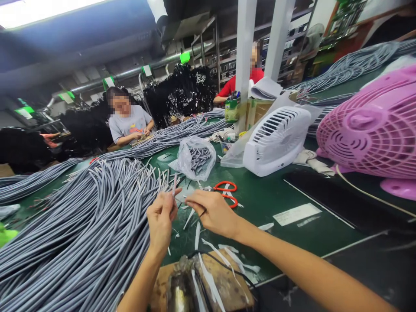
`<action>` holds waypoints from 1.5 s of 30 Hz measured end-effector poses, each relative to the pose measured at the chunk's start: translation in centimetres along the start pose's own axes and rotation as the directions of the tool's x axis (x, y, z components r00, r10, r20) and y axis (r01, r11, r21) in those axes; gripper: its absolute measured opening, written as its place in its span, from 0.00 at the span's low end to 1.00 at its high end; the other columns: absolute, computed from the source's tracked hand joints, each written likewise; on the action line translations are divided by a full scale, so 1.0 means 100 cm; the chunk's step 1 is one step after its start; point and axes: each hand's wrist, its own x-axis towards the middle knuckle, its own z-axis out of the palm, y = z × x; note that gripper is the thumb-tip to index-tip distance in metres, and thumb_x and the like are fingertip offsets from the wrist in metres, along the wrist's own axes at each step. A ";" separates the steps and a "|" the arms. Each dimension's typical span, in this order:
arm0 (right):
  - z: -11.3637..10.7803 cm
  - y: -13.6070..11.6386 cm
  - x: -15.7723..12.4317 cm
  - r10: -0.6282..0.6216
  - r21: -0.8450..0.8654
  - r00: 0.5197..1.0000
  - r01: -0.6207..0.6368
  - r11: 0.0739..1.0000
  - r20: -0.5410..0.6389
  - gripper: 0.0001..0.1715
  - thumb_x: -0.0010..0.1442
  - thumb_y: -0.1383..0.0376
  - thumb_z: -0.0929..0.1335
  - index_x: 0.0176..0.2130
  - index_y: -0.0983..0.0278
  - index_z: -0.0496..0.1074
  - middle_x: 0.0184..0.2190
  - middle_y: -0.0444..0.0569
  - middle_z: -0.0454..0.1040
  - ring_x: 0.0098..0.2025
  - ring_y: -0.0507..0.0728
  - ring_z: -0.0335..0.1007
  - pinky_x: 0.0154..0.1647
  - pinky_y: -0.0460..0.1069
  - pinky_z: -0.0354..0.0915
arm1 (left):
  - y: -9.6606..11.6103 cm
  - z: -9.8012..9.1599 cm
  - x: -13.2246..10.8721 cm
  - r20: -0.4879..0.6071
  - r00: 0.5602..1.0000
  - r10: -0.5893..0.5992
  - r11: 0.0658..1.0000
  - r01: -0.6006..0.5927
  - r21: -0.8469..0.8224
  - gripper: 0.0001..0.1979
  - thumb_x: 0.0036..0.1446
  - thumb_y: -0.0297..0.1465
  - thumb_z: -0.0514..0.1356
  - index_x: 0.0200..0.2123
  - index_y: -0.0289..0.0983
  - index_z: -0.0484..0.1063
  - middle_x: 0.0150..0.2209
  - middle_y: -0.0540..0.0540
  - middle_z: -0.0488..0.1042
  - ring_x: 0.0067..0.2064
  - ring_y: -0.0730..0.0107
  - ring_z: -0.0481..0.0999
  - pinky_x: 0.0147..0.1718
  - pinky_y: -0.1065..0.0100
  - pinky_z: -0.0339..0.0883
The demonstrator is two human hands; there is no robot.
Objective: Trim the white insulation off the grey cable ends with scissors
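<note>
My left hand (161,219) is closed around the end of a grey cable, and a pale, thin tip sticks up above the fingers. Just to its right, my right hand (212,213) has its fingertips pinched together; whatever may be between them is too small to make out. The two hands are close but apart. A large bundle of grey cables (97,225) spreads over the left of the green table, its stripped ends near my left hand. Beyond my right hand lie scissors with red handles (227,186). Behind them, an open plastic bag (195,158) holds short grey pieces.
Below my hands is a wooden block (224,277) with a metal device (178,286) and white strips. At right stand a white fan (276,141) and a pink fan (367,125) with its cord. A paper label (297,214) lies nearby. Two people sit across the table.
</note>
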 end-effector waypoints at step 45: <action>-0.026 -0.015 -0.004 -0.315 0.025 0.880 0.346 0.938 -0.357 0.07 0.53 0.70 0.65 0.29 0.60 0.72 0.18 0.42 0.74 0.18 0.50 0.68 0.21 0.45 0.64 | 0.010 -0.002 -0.002 0.055 0.903 0.427 0.796 -0.404 0.450 0.06 0.42 0.24 0.63 0.28 0.37 0.76 0.23 0.50 0.76 0.25 0.74 0.74 0.25 0.74 0.68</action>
